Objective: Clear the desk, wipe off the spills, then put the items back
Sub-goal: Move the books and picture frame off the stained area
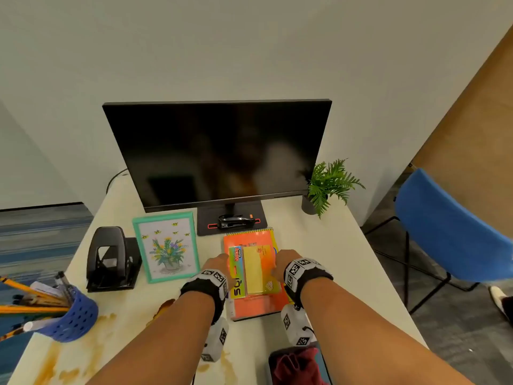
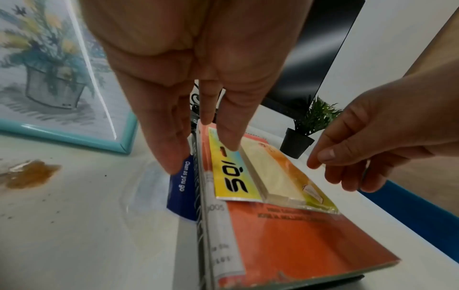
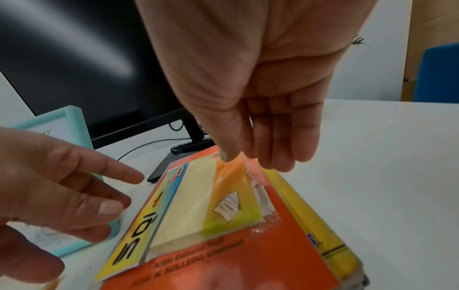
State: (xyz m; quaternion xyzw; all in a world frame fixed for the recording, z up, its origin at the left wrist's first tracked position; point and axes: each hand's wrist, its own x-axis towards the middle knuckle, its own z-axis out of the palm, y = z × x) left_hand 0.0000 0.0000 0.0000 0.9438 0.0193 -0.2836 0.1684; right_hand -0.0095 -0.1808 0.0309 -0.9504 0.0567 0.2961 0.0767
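Between both hands' fingers point(image 2: 171, 149): sticky-note pack point(image 1: 253, 269).

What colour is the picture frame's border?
Teal, a light blue-green; the picture frame shows best in the head view.

Glossy plastic wrap on sticky notes pack point(image 3: 198, 206); matt desk point(image 3: 372, 157).

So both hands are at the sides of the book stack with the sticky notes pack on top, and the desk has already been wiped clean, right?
Not clean: the head view shows brown spills on the desk. The left hand and right hand do flank the book stack, sticky notes pack on top.
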